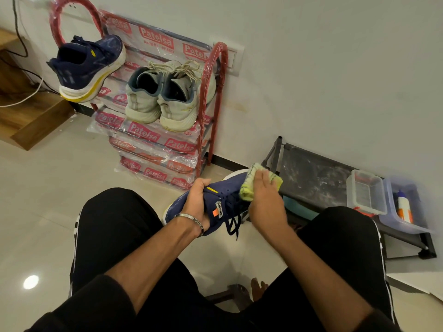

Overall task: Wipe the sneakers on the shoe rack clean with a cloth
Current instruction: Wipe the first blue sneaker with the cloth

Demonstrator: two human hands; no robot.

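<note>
Left hand (pixel 195 202) is curled round the heel end of the navy sneaker (pixel 215 207) held over the lap, while the right hand (pixel 265 200), fingers nearly flat, presses the yellow-green cloth (pixel 249 185) onto its toe at about one o'clock. Light and soft in the upper (the sole looks stiffer), the sneaker is best gripped at heel or sole. Its mate (pixel 88 68) and a grey pair (pixel 165 97) are seen on the red shoe rack (pixel 215 92) at eleven o'clock.

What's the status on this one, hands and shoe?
Left hand grips the navy sneaker. Right hand presses the yellow cloth flat on its toe. Three sneakers remain on the red rack. Nothing in the way.
</note>
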